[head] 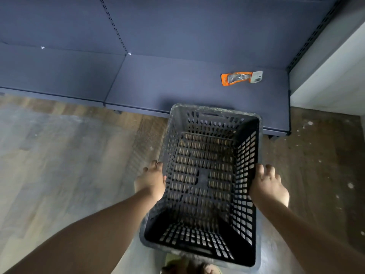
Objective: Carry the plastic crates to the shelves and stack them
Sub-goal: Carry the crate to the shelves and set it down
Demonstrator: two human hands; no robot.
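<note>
The left hand [152, 182] grips the left wall of the black perforated crate [207, 184], fingers [156, 165] curled over its rim. The empty crate hangs above the wooden floor [59, 155], its far end perhaps over the blue shelf [177, 84]. The right hand [268, 186] clamps the right wall, fingers spread. An orange packet [241, 78] lies on the shelf.

The crate [205, 180] sits between the two hands, left hand [151, 182] on its left wall, right hand [267, 186] on its right wall. Its far end overlaps the front edge of the shelf [177, 86]. Beyond the right hand, a small packet [242, 78] lies on that shelf, well apart from the crate. Floor [69, 155] is under everything.
</note>
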